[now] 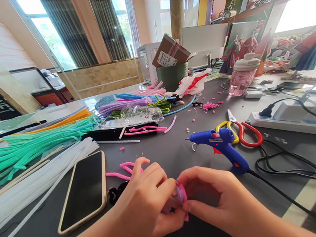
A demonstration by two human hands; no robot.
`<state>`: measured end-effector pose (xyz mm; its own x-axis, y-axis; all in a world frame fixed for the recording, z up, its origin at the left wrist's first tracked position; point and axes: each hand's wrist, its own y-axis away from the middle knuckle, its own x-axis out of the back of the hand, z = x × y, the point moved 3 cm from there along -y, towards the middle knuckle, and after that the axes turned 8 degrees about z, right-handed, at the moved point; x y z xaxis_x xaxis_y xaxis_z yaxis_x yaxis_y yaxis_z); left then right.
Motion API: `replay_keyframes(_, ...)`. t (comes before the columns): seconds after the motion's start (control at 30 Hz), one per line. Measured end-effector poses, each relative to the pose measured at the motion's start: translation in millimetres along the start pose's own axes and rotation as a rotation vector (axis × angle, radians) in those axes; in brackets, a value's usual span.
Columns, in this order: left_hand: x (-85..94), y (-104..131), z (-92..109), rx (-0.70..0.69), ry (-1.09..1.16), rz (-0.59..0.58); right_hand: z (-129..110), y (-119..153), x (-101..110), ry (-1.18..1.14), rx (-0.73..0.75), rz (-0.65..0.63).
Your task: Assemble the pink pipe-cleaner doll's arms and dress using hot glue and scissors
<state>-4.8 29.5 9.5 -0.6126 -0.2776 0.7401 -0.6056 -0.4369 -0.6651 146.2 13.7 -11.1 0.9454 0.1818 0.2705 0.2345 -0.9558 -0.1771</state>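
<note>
Low over the dark table, my left hand point(150, 201) is closed around a small pink and lilac fuzzy piece point(182, 195), apparently bent from pipe cleaners. My right hand point(214, 192) pinches the pink edge of the same piece between thumb and fingers. Most of the piece is hidden behind the left fingers. Just beyond the left hand lie pink pipe cleaners point(121, 175) and a black fuzzy piece point(114, 195), partly covered by that hand. A blue glue gun point(216, 140) rests on its side beyond my right hand, its nozzle pointing left.
Left stand a phone point(83, 190), white pipe cleaners point(46, 180) and green pipe cleaners point(39, 144). Red-and-yellow scissors point(250, 133) lie behind the glue gun. A power strip point(291, 116) with cables occupies the right. Farther back are a pink bottle point(242, 76) and a green bin point(172, 75).
</note>
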Motion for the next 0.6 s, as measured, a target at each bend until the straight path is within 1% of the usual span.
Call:
replay_keyframes(0.07,0.0,-1,-1,0.023,0.013,0.004,0,0,2,-0.028,-0.004,0.005)
replay_keyframes(0.2,-0.6,0,0,0.065,0.053,-0.033,-2,-1,3,-0.074,-0.003,-0.014)
replay_keyframes(0.27,1.0,-1,1,0.101,0.100,-0.051,-3,-1,4,-0.053,0.021,-0.005)
replay_keyframes(0.33,5.3,-3,2,0.160,0.170,-0.077,-4,-2,6,0.014,0.067,0.037)
replay_keyframes(0.4,10.8,-8,3,0.244,0.259,-0.167,-3,-2,9,0.085,0.134,0.118)
replay_keyframes(0.43,13.3,-11,3,0.309,0.292,-0.244,-2,-1,11,0.108,0.167,0.166)
replay_keyframes(0.47,14.7,-13,3,0.371,0.319,-0.363,0,0,12,0.121,0.195,0.211)
replay_keyframes(0.5,17.2,-16,2,0.459,0.336,-0.423,2,1,14,0.126,0.214,0.253)
replay_keyframes(0.57,21.3,-20,0,0.607,0.397,-0.444,6,3,17,0.132,0.229,0.310)
replay_keyframes(0.6,21.8,-21,-1,0.681,0.436,-0.431,7,4,19,0.140,0.232,0.327)
